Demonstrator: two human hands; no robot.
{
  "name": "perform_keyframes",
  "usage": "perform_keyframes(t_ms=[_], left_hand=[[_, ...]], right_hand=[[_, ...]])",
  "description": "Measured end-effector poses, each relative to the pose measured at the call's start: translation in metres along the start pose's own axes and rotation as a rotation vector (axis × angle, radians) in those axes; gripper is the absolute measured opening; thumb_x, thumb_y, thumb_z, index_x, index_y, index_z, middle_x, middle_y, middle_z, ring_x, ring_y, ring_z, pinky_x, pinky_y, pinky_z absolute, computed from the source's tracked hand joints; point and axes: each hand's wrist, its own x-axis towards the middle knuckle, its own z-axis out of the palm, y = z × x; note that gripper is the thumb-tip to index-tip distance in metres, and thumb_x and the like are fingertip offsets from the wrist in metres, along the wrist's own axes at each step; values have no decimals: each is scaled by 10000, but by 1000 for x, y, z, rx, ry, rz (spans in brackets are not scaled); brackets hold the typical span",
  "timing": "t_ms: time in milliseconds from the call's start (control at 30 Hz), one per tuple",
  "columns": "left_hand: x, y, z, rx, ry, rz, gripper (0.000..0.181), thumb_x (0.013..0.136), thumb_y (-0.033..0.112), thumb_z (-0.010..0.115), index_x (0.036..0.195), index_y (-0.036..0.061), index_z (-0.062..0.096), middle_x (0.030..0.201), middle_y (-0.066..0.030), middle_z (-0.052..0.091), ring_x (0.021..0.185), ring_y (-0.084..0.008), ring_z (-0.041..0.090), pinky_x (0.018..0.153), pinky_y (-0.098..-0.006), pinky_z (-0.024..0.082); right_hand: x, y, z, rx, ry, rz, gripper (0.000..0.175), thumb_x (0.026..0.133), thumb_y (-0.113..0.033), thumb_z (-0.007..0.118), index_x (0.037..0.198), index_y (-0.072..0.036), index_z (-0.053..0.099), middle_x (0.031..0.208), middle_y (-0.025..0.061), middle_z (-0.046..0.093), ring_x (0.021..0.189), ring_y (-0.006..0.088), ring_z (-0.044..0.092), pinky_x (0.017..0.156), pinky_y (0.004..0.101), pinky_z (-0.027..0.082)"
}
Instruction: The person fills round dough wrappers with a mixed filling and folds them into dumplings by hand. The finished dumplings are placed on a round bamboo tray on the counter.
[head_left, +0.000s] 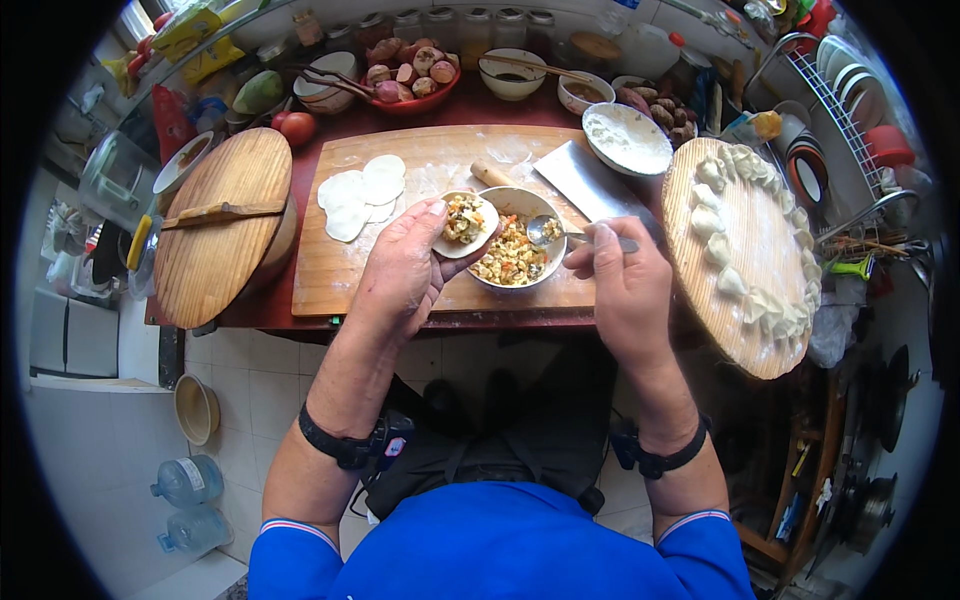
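Note:
My left hand (409, 262) holds a round dumpling wrapper (480, 244) with chopped filling (463, 217) heaped on it, just left of a white bowl (559, 259) of the same filling. In my right hand (622, 274) is a metal spoon (538, 230); its tip, with a little filling on it, is over the bowl. Several flat wrappers (349, 202) overlap on the left of the wooden board (322, 289). Behind the bowl lie a wooden rolling pin (491, 174) and a broad metal blade (581, 176). Folded dumplings (706, 221) line the rim of a round wooden lid (750, 262) at right.
A wooden pot lid (225, 180) stands left of the board. Behind it are tomatoes (298, 129), a red basin (420, 105) of root vegetables, a bowl with chopsticks (512, 86) and a bowl of flour (626, 135). A dish rack (832, 112) is at far right.

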Motion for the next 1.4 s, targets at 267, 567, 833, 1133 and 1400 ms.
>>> perform_keyframes(t_ms=[267,567,833,1133,1400], left_hand=[[2,0,-3,7,2,8,371,1168,188,414,1398,-85,514,1375,-234,643,1273,-331,688,1115,-473,585],[3,-2,-7,-7,-11,12,374,1161,176,428,1406,-96,505,1383,-246,635,1268,-342,691,1116,-475,582],[6,-2,-7,7,19,16,361,1160,172,427,1390,-95,506,1387,-243,626,1276,-353,684,1121,-483,582],[10,-3,7,70,1,-28,377,1166,189,410,1393,-102,487,1387,-245,624,1265,-330,687,1118,-492,586],[12,-8,15,89,-70,-83,379,1167,205,408,1382,-93,500,1364,-233,646,1223,-305,703,1089,-451,606]], right_hand=[[7,7,12,-85,-32,-41,191,1127,-130,550,1063,23,645,759,95,756,709,174,747,651,326,574],[8,18,18,150,-56,129,239,1157,-172,514,1069,23,621,801,96,773,689,119,697,664,269,569],[8,18,4,416,2,206,273,1176,-221,489,1133,23,604,849,120,773,729,122,693,703,254,567],[6,-20,-8,451,4,75,282,1178,-221,486,1167,35,602,891,118,760,806,120,702,748,263,578],[-3,-34,4,230,-75,-165,187,1142,-131,547,1145,31,639,851,89,754,808,138,746,746,282,608]])
